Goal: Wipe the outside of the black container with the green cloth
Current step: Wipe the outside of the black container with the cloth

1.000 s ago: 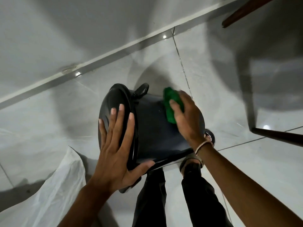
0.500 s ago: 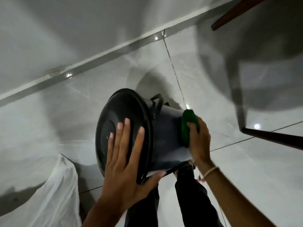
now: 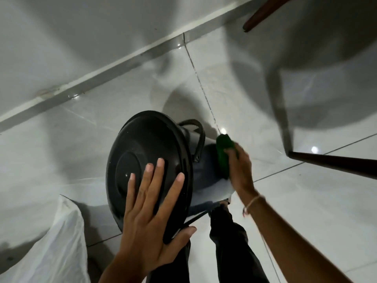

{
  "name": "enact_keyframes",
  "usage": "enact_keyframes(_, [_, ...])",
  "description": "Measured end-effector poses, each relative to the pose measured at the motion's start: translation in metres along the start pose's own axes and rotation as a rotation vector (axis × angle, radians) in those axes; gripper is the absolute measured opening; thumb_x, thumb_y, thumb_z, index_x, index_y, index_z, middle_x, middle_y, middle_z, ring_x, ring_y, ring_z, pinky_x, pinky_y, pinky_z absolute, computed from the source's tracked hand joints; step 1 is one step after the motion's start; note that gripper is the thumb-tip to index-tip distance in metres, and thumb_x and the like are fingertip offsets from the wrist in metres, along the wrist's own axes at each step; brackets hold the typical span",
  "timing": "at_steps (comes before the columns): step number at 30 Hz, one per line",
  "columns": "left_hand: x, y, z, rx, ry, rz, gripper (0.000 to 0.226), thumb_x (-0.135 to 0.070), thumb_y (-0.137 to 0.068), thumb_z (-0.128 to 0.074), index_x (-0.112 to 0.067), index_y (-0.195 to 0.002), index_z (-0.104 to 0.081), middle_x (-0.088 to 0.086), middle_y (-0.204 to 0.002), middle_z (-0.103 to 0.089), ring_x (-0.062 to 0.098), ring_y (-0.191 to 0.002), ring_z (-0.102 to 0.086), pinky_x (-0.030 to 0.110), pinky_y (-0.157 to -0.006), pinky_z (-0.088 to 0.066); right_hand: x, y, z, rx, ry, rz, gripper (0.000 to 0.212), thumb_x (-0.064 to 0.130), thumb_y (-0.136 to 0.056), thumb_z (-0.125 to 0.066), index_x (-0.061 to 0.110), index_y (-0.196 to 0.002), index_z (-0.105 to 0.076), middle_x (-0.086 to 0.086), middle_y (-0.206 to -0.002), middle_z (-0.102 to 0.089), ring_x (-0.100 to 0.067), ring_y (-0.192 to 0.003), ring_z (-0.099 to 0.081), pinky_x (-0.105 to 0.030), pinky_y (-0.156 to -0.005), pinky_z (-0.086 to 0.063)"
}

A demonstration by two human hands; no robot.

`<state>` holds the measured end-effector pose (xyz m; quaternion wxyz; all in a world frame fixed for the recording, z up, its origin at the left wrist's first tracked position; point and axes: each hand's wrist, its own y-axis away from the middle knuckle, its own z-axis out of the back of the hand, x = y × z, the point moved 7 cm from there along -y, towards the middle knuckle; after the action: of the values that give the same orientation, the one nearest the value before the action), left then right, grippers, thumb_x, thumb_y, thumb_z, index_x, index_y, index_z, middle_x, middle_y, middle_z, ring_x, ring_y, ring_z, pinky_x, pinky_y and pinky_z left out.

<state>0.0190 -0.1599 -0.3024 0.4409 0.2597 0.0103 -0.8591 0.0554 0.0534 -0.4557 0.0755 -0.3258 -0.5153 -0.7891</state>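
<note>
The black container (image 3: pixel 140 152) lies tilted on its side above the tiled floor, its round lid facing me and a looped side handle (image 3: pixel 199 137) on top. My left hand (image 3: pixel 151 217) presses flat against the lid with fingers spread and the thumb under the rim. My right hand (image 3: pixel 239 170) holds the folded green cloth (image 3: pixel 223 154) against the container's right outer wall. The container's base end is hidden behind my right hand and my legs.
A white plastic bag (image 3: pixel 51 248) lies on the floor at lower left. Dark wooden chair legs (image 3: pixel 334 163) reach in from the right and top right. A wall with a skirting strip (image 3: pixel 114 64) runs diagonally behind. My dark trouser legs (image 3: pixel 230 248) stand under the container.
The container has turned so that its lid faces me more fully. My right hand with the cloth has slid from the upper wall toward the right side of the wall. My left hand stays on the lid.
</note>
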Motion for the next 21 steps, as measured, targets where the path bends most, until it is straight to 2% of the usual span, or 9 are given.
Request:
enact_keyframes(3, [0.003,0.004,0.000,-0.013,0.010,0.016,0.080,-0.072,-0.102,-0.024,-0.031,-0.169,-0.011,0.000,-0.181,0.003,0.025,-0.170,-0.001,0.053,-0.137,-0.005,0.034,-0.033,-0.027,0.141,0.034,0.059,0.032,0.013,-0.101,-0.057,0.015,-0.132,-0.068,-0.009,-0.131,-0.070,-0.029,-0.124,-0.065,-0.009,-0.081,-0.049])
enact_keyframes(5, [0.016,0.009,0.003,-0.027,0.019,0.064,0.080,-0.071,-0.103,-0.025,-0.030,-0.170,-0.009,0.008,-0.180,-0.003,0.026,-0.170,0.000,0.061,-0.134,-0.010,0.054,0.003,-0.051,0.247,0.055,0.260,0.044,0.022,-0.093,-0.062,0.024,-0.137,-0.064,-0.002,-0.140,-0.066,-0.019,-0.130,-0.063,-0.008,-0.096,-0.050])
enact_keyframes(8, [0.037,0.012,0.009,-0.042,0.038,0.122,0.079,-0.070,-0.104,-0.023,-0.031,-0.170,-0.006,0.015,-0.176,-0.011,0.024,-0.170,0.003,0.067,-0.131,-0.009,0.041,0.092,-0.059,0.309,0.146,0.538,0.055,0.046,-0.095,-0.064,0.042,-0.149,-0.049,0.005,-0.170,-0.035,-0.019,-0.161,-0.028,-0.041,-0.128,-0.031])
enact_keyframes(10, [0.046,0.013,0.010,-0.035,0.044,0.122,0.077,-0.069,-0.105,-0.022,-0.032,-0.169,-0.004,0.009,-0.178,-0.004,0.024,-0.170,0.004,0.064,-0.133,-0.004,0.016,0.116,-0.049,0.290,0.220,0.607,0.053,0.053,-0.100,-0.054,0.050,-0.151,-0.041,0.006,-0.174,-0.024,-0.016,-0.165,-0.014,-0.035,-0.131,-0.023])
enact_keyframes(12, [0.051,0.015,0.010,-0.034,0.039,0.099,0.074,-0.066,-0.106,-0.021,-0.032,-0.169,-0.003,0.006,-0.179,0.000,0.026,-0.170,0.004,0.066,-0.133,-0.004,0.002,0.092,-0.033,0.172,0.246,0.511,0.054,0.045,-0.095,-0.057,0.049,-0.147,-0.044,0.001,-0.171,-0.032,-0.013,-0.161,-0.023,-0.013,-0.127,-0.019])
enact_keyframes(14, [0.058,0.017,0.011,-0.038,0.036,0.088,0.070,-0.062,-0.108,-0.022,-0.033,-0.169,-0.003,0.002,-0.180,0.008,0.027,-0.170,0.004,0.065,-0.134,-0.003,-0.003,0.039,-0.024,0.037,0.233,0.326,0.047,0.036,-0.091,-0.054,0.030,-0.138,-0.057,-0.009,-0.152,-0.054,-0.022,-0.145,-0.047,-0.001,-0.110,-0.032])
enact_keyframes(17, [0.056,0.020,0.010,-0.036,0.040,0.058,0.066,-0.056,-0.110,-0.024,-0.034,-0.169,-0.005,0.002,-0.181,0.011,0.030,-0.170,0.004,0.054,-0.138,0.001,0.001,-0.050,-0.027,0.058,0.307,0.037,0.022,0.040,-0.098,-0.053,0.026,-0.109,-0.067,-0.004,-0.107,-0.066,-0.034,-0.114,-0.066,-0.026,-0.080,-0.046])
enact_keyframes(19, [0.048,0.020,0.008,-0.044,0.022,0.033,0.064,-0.053,-0.111,-0.025,-0.034,-0.170,-0.007,0.003,-0.181,0.009,0.031,-0.170,0.002,0.055,-0.137,-0.001,0.007,-0.069,-0.036,0.139,0.373,-0.018,0.025,0.041,-0.100,-0.055,0.025,-0.110,-0.072,-0.001,-0.102,-0.066,-0.033,-0.108,-0.068,-0.027,-0.079,-0.042])
enact_keyframes(21, [0.040,0.016,0.009,-0.052,0.007,0.047,0.062,-0.052,-0.111,-0.025,-0.034,-0.169,-0.009,0.007,-0.181,0.003,0.030,-0.170,0.001,0.064,-0.134,-0.008,0.023,-0.050,-0.039,0.159,0.317,0.094,0.035,0.039,-0.097,-0.058,0.022,-0.125,-0.069,0.003,-0.112,-0.066,-0.020,-0.108,-0.068,-0.022,-0.076,-0.044])
